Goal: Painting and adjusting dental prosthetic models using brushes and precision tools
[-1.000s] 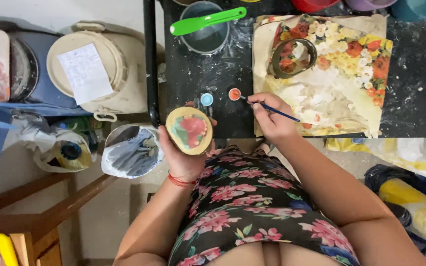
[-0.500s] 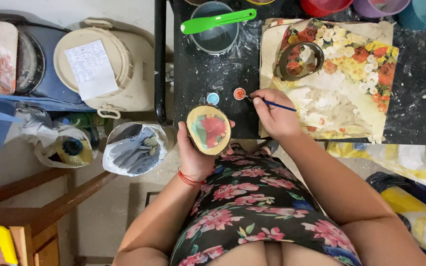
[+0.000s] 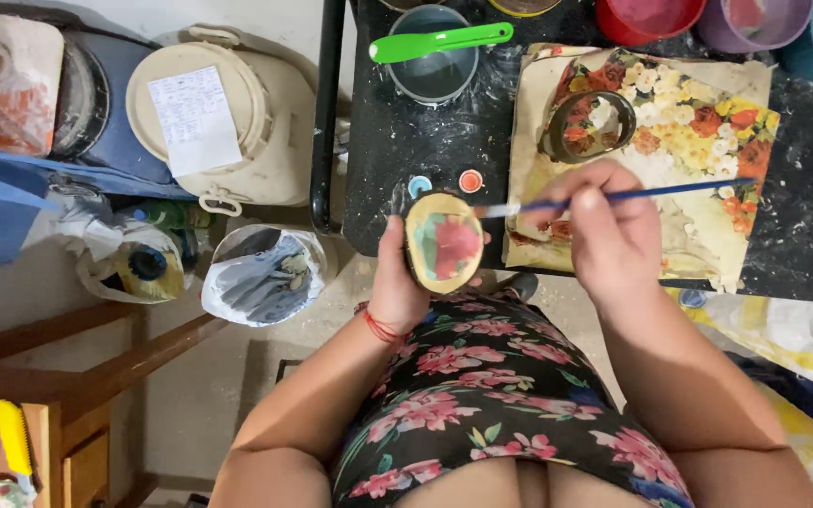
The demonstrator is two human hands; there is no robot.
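Above the black paint-spattered table [image 3: 397, 141] edge, your left hand [image 3: 395, 287] grips the oval wooden disc painted red and green [image 3: 442, 243] upright, while your right hand [image 3: 609, 230] pinches a thin blue-handled paintbrush [image 3: 613, 197], its tip just beside the disc's rim

The oval wooden piece [image 3: 444, 243] carries red and green paint on a tan ground. The brush [image 3: 613, 197] has a blue handle. The floral cloth [image 3: 679, 141] shows red, yellow and white blooms; the desk [image 3: 388, 141] is black, paint-smeared; the spatula [image 3: 439, 41] is bright green.
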